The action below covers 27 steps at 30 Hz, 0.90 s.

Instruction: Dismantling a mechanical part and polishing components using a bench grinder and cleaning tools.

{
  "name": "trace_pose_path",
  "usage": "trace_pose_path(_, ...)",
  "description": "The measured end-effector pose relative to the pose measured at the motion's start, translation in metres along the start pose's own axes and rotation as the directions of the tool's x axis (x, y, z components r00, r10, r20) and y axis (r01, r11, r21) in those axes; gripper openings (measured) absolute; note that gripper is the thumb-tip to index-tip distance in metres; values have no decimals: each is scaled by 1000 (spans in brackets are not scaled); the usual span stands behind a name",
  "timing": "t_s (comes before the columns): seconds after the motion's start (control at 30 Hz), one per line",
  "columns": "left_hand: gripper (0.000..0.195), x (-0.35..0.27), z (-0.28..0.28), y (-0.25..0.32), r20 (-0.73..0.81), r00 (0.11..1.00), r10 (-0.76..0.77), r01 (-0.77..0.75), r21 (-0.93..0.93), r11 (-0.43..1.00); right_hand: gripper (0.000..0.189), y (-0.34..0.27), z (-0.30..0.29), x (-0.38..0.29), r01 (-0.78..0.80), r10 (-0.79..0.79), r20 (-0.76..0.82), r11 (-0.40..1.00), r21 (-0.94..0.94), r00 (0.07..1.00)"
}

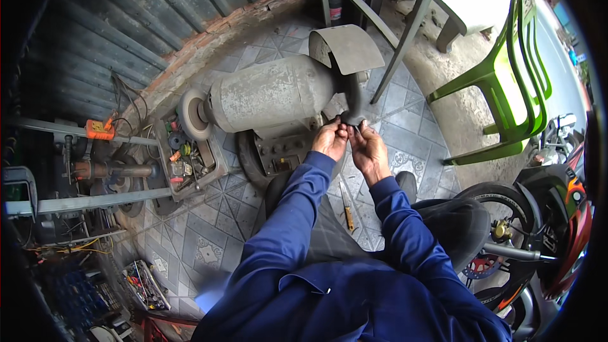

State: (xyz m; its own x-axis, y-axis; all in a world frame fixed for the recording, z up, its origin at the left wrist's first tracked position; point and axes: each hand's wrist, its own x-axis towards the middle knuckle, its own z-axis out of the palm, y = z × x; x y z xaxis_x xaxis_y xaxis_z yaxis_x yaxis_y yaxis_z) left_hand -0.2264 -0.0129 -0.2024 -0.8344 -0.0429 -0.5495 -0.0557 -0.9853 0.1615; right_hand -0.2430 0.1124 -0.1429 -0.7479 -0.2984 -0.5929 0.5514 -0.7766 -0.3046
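A pedestal bench grinder point(273, 90) with a worn grey housing stands in front of me. Its right-hand grinding wheel point(353, 97) looks dark and blurred below a curved sheet-metal guard point(349, 50). At that wheel's lower edge, my left hand point(330, 140) and my right hand point(370, 149) meet with pinched fingertips. Between them is a small thin metal piece point(357, 129), mostly hidden by the fingers, its exact kind unclear. The grinder's left wheel point(194, 114) is pale and uncovered. A knife point(348, 209) with a yellowish handle lies on the tiles between my legs.
To the left are a tray of small parts point(221, 171), an orange power socket point(99, 129) and a metal frame rail point(95, 203). A toolbox point(145, 285) sits lower left. Green plastic chairs point(503, 76) and a motorcycle point(532, 228) stand right. Behind the grinder rises a metal post point(408, 33).
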Motion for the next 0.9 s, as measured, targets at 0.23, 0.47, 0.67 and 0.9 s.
trace_pose_path(0.23,12,-24,12,2,-42,999,33,-29,88,996,6,3,-6,-13,-3,2,35,999,37,999)
trace_pose_path(0.47,13,-82,32,-7,27,996,82,-86,444,892,6,8,-48,-40,-89,83,171,996,25,982)
trace_pose_path(0.67,13,-69,33,-23,-29,992,126,-86,588,805,5,6,-65,-29,-36,42,117,998,-51,992)
trace_pose_path(0.9,8,-35,26,-16,34,998,60,-69,418,906,8,-4,-37,-16,178,-153,136,965,-192,979)
